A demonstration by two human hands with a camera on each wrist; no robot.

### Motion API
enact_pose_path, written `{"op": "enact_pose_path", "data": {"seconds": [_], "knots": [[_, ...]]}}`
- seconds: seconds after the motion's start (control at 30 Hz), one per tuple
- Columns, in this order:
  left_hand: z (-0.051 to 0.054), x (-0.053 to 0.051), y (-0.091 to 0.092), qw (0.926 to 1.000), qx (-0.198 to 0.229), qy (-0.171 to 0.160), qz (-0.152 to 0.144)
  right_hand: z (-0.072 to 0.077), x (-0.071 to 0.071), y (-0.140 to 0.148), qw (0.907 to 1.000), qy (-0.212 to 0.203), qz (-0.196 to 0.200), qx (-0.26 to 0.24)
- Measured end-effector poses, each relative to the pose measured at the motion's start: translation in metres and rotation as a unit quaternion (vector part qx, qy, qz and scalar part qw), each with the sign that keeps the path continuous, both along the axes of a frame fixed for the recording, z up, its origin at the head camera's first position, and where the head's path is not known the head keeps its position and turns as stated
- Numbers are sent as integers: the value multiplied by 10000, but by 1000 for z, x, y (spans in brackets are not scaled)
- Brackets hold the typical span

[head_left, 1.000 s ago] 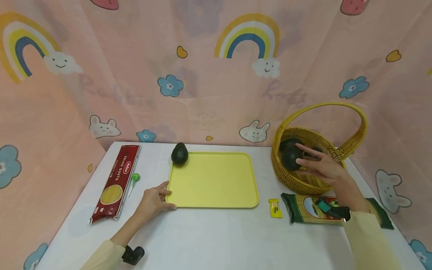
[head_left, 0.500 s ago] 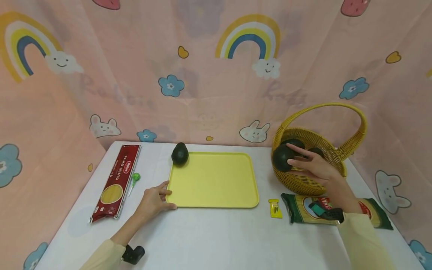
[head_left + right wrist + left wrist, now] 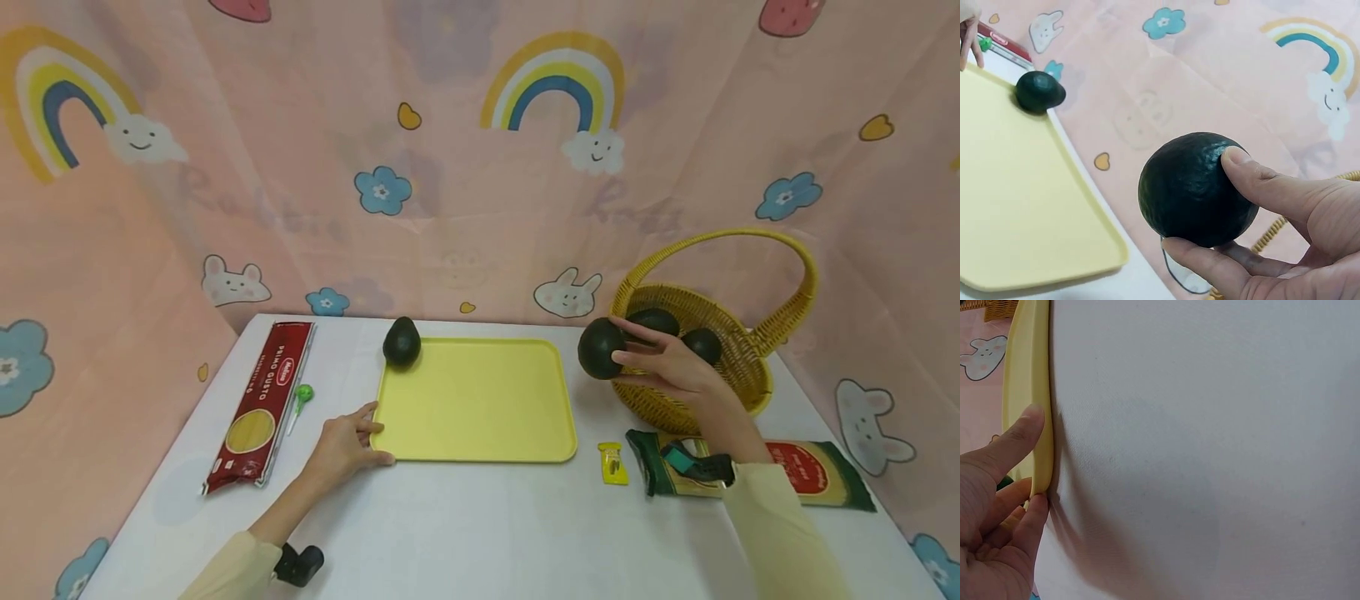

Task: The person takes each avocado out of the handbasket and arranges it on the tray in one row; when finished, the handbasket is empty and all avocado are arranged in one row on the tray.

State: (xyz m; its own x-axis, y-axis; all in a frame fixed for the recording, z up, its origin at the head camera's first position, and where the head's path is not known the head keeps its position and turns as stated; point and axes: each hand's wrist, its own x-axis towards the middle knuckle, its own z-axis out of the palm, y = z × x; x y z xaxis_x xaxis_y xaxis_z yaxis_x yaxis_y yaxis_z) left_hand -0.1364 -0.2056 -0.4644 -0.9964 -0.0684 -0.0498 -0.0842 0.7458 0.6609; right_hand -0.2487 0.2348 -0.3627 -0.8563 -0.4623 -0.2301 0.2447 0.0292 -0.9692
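Observation:
My right hand (image 3: 671, 371) holds a dark green avocado (image 3: 602, 348) between thumb and fingers, just left of the wicker basket's rim. The right wrist view shows that avocado (image 3: 1196, 190) close up, with the thumb on one side and fingertips beneath. Two more avocados lie inside the yellow wicker basket (image 3: 648, 408). My left hand (image 3: 347, 446) pinches the near left corner of the yellow tray (image 3: 476, 400); in the left wrist view the thumb lies over the rim (image 3: 1041, 444) and fingers touch the corner. Another avocado (image 3: 402, 342) sits on the tray's far left corner.
A red spaghetti packet (image 3: 258, 404) and a green lollipop (image 3: 303, 393) lie left of the tray. A small yellow wrapped sweet (image 3: 612, 463) and a green packet (image 3: 817, 475) lie in front of the basket. A patterned pink cloth (image 3: 450, 250) hangs behind the white table.
My right hand has moved left with the avocado, from inside the basket to just past its left rim. The left hand and tray have stayed in place.

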Motion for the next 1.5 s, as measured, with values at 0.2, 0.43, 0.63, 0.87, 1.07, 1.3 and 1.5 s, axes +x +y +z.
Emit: {"op": "enact_pose_path", "data": {"seconds": [0.2,0.43,0.63,0.87,1.07,1.3,1.5], "knots": [[-1,0,0,10000,-7,10,15,-4,-6,-19,10000,35,72,6],[-2,0,1,10000,16,-28,32,-7,-11,-41,9999,-95,-25,-46],[-2,0,0,10000,79,-22,40,-9,-18,-57,9998,-159,29,-93],[-2,0,0,10000,61,57,6,-11,-22,-75,9988,-165,284,-369],[-2,0,0,9999,64,92,-23,-14,-25,-90,9988,-27,321,-378],[-1,0,0,9999,51,122,-30,-17,-29,-105,9988,-128,257,-391],[-1,0,-1,9999,10,132,-23,-20,-31,-118,9987,-115,314,-396]]}}
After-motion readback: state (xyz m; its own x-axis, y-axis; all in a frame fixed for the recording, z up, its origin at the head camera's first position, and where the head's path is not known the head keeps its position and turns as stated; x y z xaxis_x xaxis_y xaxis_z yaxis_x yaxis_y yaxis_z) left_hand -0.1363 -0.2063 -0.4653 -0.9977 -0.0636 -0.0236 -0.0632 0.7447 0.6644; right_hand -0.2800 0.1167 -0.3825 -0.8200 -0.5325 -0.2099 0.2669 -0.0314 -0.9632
